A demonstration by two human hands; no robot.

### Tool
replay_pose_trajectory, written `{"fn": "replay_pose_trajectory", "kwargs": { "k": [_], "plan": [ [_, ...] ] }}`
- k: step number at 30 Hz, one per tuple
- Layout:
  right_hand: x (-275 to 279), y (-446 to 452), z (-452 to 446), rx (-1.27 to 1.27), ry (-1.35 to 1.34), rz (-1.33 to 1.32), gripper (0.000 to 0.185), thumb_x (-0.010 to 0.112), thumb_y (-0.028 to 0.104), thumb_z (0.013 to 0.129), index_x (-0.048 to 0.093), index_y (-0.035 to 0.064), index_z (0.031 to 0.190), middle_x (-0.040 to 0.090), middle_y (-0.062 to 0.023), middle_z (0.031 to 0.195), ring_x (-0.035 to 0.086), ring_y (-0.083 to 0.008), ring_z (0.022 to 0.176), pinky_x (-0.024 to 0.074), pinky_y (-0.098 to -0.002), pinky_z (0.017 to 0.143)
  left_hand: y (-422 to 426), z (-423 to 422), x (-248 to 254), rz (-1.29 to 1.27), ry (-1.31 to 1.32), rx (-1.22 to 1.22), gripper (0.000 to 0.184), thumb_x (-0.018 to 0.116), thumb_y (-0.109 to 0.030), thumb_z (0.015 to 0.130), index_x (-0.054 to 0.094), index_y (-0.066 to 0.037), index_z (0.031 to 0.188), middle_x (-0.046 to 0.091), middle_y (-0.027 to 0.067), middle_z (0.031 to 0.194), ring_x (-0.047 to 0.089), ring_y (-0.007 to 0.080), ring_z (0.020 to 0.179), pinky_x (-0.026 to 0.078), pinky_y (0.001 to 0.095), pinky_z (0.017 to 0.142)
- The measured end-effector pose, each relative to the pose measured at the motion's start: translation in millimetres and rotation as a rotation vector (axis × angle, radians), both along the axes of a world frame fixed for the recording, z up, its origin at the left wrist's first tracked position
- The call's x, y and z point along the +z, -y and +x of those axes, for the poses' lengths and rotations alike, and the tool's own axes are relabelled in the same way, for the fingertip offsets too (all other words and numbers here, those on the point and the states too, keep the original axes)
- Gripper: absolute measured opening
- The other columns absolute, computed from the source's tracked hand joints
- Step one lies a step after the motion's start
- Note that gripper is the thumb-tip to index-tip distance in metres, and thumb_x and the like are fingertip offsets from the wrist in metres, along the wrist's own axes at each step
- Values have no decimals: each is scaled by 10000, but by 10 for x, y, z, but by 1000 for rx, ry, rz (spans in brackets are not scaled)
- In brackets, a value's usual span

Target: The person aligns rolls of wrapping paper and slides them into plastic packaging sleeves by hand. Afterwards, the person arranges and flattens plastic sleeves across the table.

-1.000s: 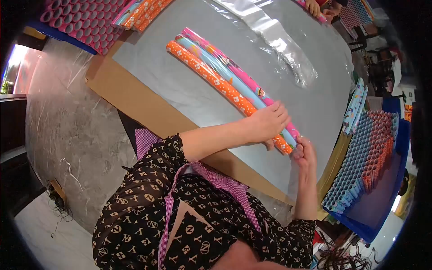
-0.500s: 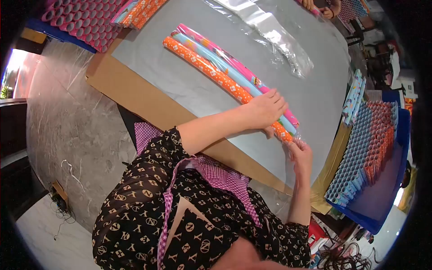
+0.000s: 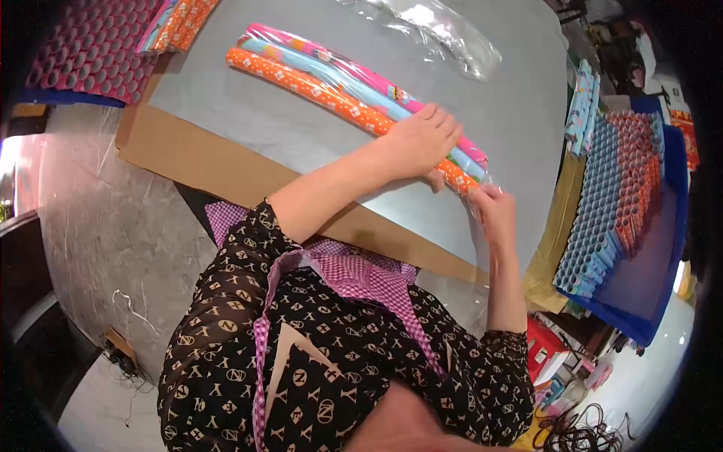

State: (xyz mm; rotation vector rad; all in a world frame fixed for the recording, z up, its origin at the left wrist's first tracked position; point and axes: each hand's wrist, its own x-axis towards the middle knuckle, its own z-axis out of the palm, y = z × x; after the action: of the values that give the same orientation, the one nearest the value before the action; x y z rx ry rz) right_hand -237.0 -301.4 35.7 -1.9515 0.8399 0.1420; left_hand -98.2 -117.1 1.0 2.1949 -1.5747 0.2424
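Observation:
Three rolls of patterned wrapping paper lie side by side at a slant on the grey table: an orange roll (image 3: 301,84), a light blue roll (image 3: 331,75) and a pink roll (image 3: 360,69). Shiny clear film shows over them. My left hand (image 3: 423,145) is wrapped over the rolls near their right end, thumb on the near side. At that same end, my right hand (image 3: 493,207) pinches the clear plastic sleeve (image 3: 491,183) just past the roll tips. Its fingertips are partly hidden.
Several flat clear plastic sleeves (image 3: 440,34) lie at the far side of the grey table surface (image 3: 520,113). A blue bin (image 3: 648,301) of blue and orange rolls stands right; pink rolls (image 3: 98,45) fill another at far left. Cardboard (image 3: 196,147) edges the table.
The whole view has shifted, so table, rolls and bins sit differently in frame. Both hands keep their places on the rolls and sleeve end. The other person's hands have left the view.

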Motion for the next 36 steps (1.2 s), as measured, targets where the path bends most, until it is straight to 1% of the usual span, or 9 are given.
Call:
{"fn": "replay_pose_trajectory", "kwargs": {
  "k": [4, 20, 22, 24, 25, 26, 28, 31, 36],
  "plan": [
    [91, -20, 30, -2, -57, 32, 174, 688, 189, 769, 614, 57, 683, 495, 40, 575, 401, -43, 480, 267, -240, 426, 34, -1, -65, -85, -25, -40, 875, 795, -545, 519, 558, 61, 1104, 582, 157, 1028, 536, 308, 1054, 389, 394, 976],
    [-42, 889, -515, -50, -1, 60, 181, 720, 247, 816, 693, 69, 793, 547, 42, 634, 436, -46, 523, 332, -227, 476, 63, -10, -32, 63, -9, -11, 1007, 743, -604, 553, 440, 43, 1262, 529, 183, 1177, 476, 339, 1179, 358, 430, 1049],
    [-172, 1156, -598, -43, -22, 34, 186, 707, 231, 824, 707, 45, 837, 613, 8, 668, 521, -88, 568, 404, -234, 526, 75, 2, -17, 67, -4, -19, 1008, 745, -600, 553, 438, 44, 1265, 527, 182, 1182, 474, 341, 1180, 359, 433, 1048],
    [-83, 1189, -609, -122, 254, -606, 226, 688, 213, 843, 708, 7, 933, 680, -46, 770, 604, -128, 687, 484, -265, 633, 79, -4, 0, 72, 0, -22, 1008, 747, -596, 554, 437, 45, 1267, 524, 180, 1187, 472, 343, 1181, 360, 436, 1047],
    [22, 1140, -575, -150, 279, -610, 399, 740, 227, 806, 643, 2, 1121, 689, -108, 971, 641, -218, 907, 503, -333, 810, 77, -6, 10, 77, 1, -28, 1008, 751, -593, 551, 437, 47, 1263, 523, 177, 1189, 472, 344, 1180, 362, 435, 1044],
    [94, 1044, -499, -154, 284, -606, 399, 740, 227, 806, 643, 2, 1121, 689, -108, 971, 641, -218, 907, 503, -333, 810, 75, -8, 21, 84, 1, -30, 1007, 754, -590, 548, 437, 48, 1258, 522, 173, 1190, 472, 344, 1179, 364, 434, 1042],
    [170, 736, -310, 388, 573, -962, 673, 804, 252, 721, 520, 6, 1279, 607, -155, 1203, 585, -299, 1079, 467, -379, 916, 95, -22, 46, 101, -24, -29, 1008, 760, -585, 545, 438, 52, 1257, 524, 177, 1178, 473, 347, 1176, 364, 434, 1041],
    [138, 338, -111, 749, 472, -988, 890, 836, 286, 640, 402, -15, 1356, 522, -186, 1308, 505, -362, 1179, 424, -413, 985, 69, -12, 36, 102, -47, -14, 1006, 770, -575, 546, 442, 59, 1255, 527, 189, 1171, 473, 357, 1173, 360, 439, 1042],
    [-70, 316, 84, 706, 239, -761, 740, 754, 189, 734, 402, -36, 1344, 539, -222, 1232, 529, -375, 1127, 448, -398, 936, -43, 35, 33, -17, -75, -61, 1004, 779, -564, 579, 434, 64, 1281, 500, 240, 1274, 461, 399, 1213, 351, 476, 1053]
  ]
}}
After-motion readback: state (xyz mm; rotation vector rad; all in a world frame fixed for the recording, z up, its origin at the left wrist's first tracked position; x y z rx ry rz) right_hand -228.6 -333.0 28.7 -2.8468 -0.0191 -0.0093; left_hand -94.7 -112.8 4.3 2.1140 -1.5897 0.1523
